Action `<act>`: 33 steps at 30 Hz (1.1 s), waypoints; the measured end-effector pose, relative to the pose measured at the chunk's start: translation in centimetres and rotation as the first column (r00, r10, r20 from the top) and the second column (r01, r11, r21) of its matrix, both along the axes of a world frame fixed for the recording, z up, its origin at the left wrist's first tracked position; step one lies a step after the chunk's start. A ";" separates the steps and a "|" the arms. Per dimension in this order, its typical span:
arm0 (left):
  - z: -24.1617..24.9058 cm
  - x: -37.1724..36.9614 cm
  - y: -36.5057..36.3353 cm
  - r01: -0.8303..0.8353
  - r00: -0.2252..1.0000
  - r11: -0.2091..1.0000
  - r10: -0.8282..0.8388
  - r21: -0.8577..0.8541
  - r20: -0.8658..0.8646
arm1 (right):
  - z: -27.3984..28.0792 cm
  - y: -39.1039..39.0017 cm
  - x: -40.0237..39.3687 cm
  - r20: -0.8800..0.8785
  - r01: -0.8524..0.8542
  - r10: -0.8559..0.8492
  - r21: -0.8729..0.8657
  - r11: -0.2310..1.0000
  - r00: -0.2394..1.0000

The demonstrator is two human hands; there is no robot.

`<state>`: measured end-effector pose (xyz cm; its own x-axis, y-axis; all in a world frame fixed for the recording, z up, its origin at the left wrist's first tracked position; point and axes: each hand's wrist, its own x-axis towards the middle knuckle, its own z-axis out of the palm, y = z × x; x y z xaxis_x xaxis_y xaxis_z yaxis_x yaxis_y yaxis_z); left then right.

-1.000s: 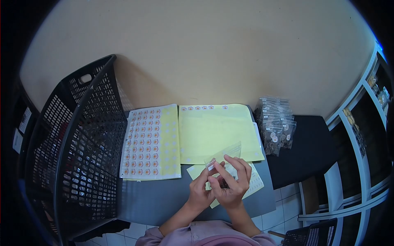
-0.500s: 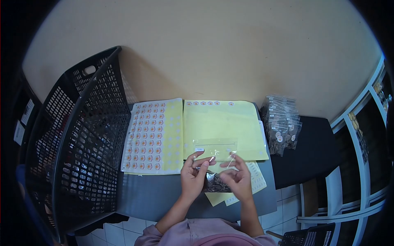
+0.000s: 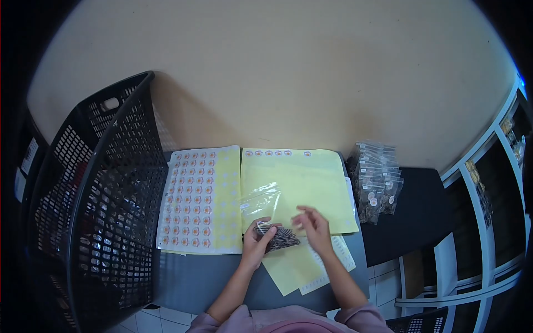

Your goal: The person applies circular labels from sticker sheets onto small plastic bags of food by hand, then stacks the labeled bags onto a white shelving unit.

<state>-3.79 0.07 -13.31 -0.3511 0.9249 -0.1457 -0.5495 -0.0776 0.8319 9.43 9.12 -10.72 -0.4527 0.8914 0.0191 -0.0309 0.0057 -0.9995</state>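
Observation:
My left hand (image 3: 256,244) is closed on the lower left part of a clear zip bag (image 3: 285,237), which has dark, thin pieces gathered in its bottom. The bag lies tilted, its transparent upper part reaching over the yellow backing sheet, with a small white label near the top left corner. A whitish loop shows by the left fingers; what it is I cannot make out. My right hand (image 3: 313,228) is raised just right of the bag, apart from it, fingers partly stretched and slightly blurred. Nothing visible is in it.
A sheet of round stickers (image 3: 189,202) lies left of a mostly bare yellow backing sheet (image 3: 300,183). Smaller label sheets (image 3: 288,272) lie beneath the hands. A tall black basket (image 3: 105,194) stands at left. Filled bags (image 3: 377,183) are stacked at right, near shelving (image 3: 486,250).
My right hand has come away from the bag, to its right. The bag has tilted, its top swinging left, and stays in my left hand. The camera view has shifted slightly.

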 end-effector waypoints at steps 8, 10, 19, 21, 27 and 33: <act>-1.2 -1.4 0.3 -0.014 0.957 0.989 0.056 -0.145 0.285 | -3.5 16.3 -1.0 0.399 -0.026 -0.383 0.720 0.694 0.833; -1.4 -1.5 0.3 -0.007 0.956 0.989 0.050 -0.148 0.287 | -4.1 18.9 -1.5 0.453 -0.118 -0.356 0.736 0.667 0.817; -1.5 -1.6 0.3 0.025 0.964 0.987 0.019 -0.162 0.264 | -4.3 19.8 -3.7 0.559 -0.134 -0.428 0.705 0.697 0.710; -1.7 -1.6 0.2 0.028 0.955 0.989 0.017 -0.144 0.297 | -4.7 19.8 -3.7 0.522 -0.114 -0.452 0.736 0.668 0.723; -1.4 -1.5 0.3 0.016 0.956 0.985 0.036 -0.173 0.292 | -4.9 19.9 -4.1 0.469 -0.086 -0.515 0.793 0.603 0.718; -1.5 -1.5 0.3 0.017 0.955 0.989 0.028 -0.150 0.294 | -4.9 20.1 -4.3 0.492 -0.091 -0.523 0.783 0.615 0.696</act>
